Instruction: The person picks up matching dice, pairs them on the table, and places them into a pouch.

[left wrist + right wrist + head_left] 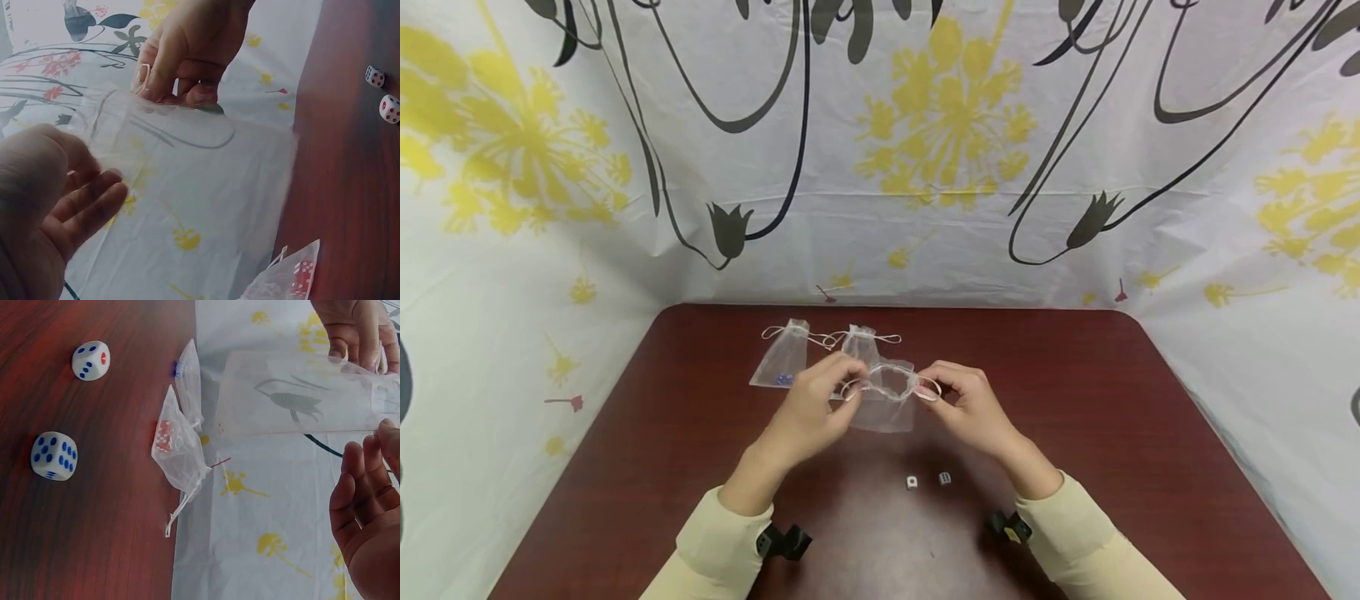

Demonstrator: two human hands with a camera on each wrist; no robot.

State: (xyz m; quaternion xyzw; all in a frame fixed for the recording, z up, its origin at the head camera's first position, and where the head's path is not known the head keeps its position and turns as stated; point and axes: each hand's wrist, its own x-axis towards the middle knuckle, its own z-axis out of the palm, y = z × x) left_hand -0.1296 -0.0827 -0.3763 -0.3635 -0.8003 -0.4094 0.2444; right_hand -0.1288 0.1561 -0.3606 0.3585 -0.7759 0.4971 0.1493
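A sheer white drawstring pouch point(883, 417) hangs between both hands above the table, its mouth spread into a loop. My left hand point(816, 404) pinches the left side of the mouth by the cord. On the opposite side, my right hand point(970, 407) pinches the rim, with a cord loop showing by the fingers. The pouch's sheer body point(275, 403) shows nothing inside in the right wrist view. Nearer to me, two white dice, one die point(912, 482) and another die point(945, 478), lie on the table.
Behind the left hand lie two drawn-up pouches: one pouch point(778, 360) with blue dice point(785, 380), another pouch point(860, 342) with red dice point(164, 436). The dark red table point(1112, 417) ends at a patterned cloth point(820, 250) hanging behind and at the sides.
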